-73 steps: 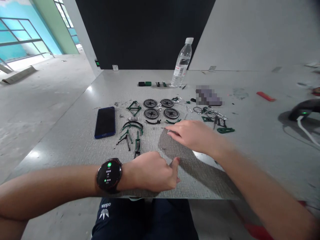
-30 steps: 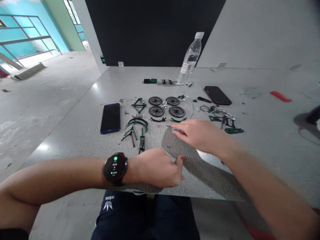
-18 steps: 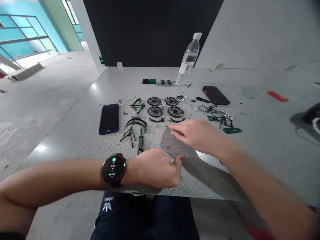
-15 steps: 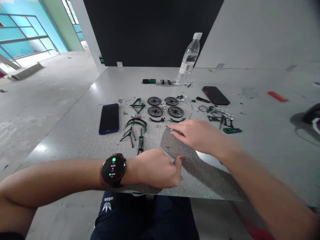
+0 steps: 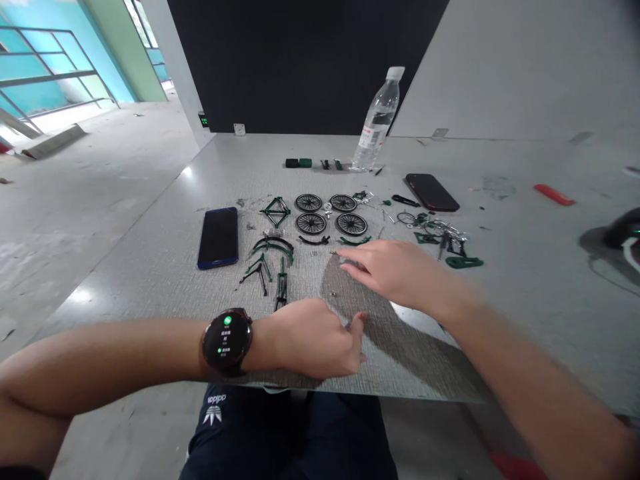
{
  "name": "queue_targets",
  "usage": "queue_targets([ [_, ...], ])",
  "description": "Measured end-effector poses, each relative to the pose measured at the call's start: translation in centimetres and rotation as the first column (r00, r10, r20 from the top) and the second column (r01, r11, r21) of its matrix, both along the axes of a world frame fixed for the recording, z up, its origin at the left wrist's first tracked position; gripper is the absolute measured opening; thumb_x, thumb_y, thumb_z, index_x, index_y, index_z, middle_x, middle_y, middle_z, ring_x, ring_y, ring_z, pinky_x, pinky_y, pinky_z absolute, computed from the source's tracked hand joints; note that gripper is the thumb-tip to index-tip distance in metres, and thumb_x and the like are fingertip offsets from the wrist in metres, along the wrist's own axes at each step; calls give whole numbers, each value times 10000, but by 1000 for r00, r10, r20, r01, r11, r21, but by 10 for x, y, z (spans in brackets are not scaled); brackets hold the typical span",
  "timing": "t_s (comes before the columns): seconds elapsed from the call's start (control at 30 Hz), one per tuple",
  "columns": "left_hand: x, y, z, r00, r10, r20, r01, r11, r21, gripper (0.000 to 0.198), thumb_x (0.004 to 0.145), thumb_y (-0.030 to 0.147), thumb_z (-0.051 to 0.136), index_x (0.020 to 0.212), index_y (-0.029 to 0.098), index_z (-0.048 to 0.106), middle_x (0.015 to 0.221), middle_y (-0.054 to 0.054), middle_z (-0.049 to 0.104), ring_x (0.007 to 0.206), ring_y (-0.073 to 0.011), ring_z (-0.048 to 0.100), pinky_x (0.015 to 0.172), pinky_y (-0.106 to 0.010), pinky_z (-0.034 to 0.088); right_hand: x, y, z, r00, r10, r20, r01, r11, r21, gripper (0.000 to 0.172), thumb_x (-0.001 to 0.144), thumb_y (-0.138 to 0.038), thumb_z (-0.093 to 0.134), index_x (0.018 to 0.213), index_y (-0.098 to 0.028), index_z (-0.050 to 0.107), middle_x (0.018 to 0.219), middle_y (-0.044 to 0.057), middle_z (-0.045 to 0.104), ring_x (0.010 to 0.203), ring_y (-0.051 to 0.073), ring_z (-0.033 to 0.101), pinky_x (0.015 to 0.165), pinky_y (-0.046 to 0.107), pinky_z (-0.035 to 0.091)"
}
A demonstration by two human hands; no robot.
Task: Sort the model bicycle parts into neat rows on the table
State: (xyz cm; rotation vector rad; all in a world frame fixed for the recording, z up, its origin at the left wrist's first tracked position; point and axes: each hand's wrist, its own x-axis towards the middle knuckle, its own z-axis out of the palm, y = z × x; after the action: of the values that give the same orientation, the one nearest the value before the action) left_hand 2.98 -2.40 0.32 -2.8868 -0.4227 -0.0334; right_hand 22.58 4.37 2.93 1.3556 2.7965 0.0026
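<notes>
On grey table (image 5: 165, 293), well in from near edge, holds right hand (image 5: 395, 270) with parted fingers (image 5: 353, 254) just right of tiny metal part (image 5: 333, 253); curls left hand (image 5: 313, 340) farther off, cannot tell if gripping

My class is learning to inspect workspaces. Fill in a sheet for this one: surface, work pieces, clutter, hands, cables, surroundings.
Surface: grey textured table, glare near its left edge.
Work pieces: four spoked wheels, a diamond-shaped frame piece, curved strips, a heap of silver and green parts.
Clutter: blue-edged phone, dark phone, bottle, red object.
Hands: left hand curled near the front edge, contents hidden; right hand reaching, fingertips at tiny pieces, contact unclear.
Cables: white one at right edge, cut off by frame.
Surroundings: black panel behind; floor and railing beyond, left.
</notes>
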Motion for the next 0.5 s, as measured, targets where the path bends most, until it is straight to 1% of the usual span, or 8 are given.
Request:
queue_targets([
  [0.13, 0, -1, 0, 1000, -6, 1, 6, 1000, 10, 475, 1040, 238, 412, 1352, -92, 552, 514, -23, 621, 398, -171, 560, 386, -303, 383, 1, 0, 0, 1000, -6, -2, 6, 1000, 10, 364, 1037, -314, 429, 1218, -218, 730, 1071, 85, 777, 895, 256, 716, 679, 351, 487],
  [0.23, 0, 1, -1, 1000, -10, 20, 10, 1000, 16, 497, 1044, 274, 423, 1343, -100, 553, 499, -16, 608, 384, -173, 550, 372, -311, 364, 1, 0, -1, 1000, 5, -8, -5, 1000, 11, 364, 1039, -313, 422, 1181, -219, 743, 1057, 87, 777, 876, 255, 716, 680, 357, 487],
  [0.33, 0, 2, -2, 999, -16, 31, 15, 1000, 21, 516, 1047, 314, 442, 1333, -99, 559, 481, -10, 591, 370, -168, 538, 367, -303, 338, 0, 0, -1, 1000, 8, 1, -8, 1000, 11, 370, 1043, -315, 413, 1178, -218, 743, 1076, 84, 777, 886, 252, 715, 679, 355, 482],
  [0.5, 0, 2, -2, 999, -26, 34, 25, 999, 33, 517, 1046, 317, 447, 1331, -100, 559, 473, -6, 582, 356, -176, 522, 351, -317, 304, 0, -1, -1, 1000, -2, 10, 2, 1000, 5, 368, 1043, -312, 418, 1198, -214, 738, 1098, 83, 776, 906, 254, 717, 685, 356, 484],
])
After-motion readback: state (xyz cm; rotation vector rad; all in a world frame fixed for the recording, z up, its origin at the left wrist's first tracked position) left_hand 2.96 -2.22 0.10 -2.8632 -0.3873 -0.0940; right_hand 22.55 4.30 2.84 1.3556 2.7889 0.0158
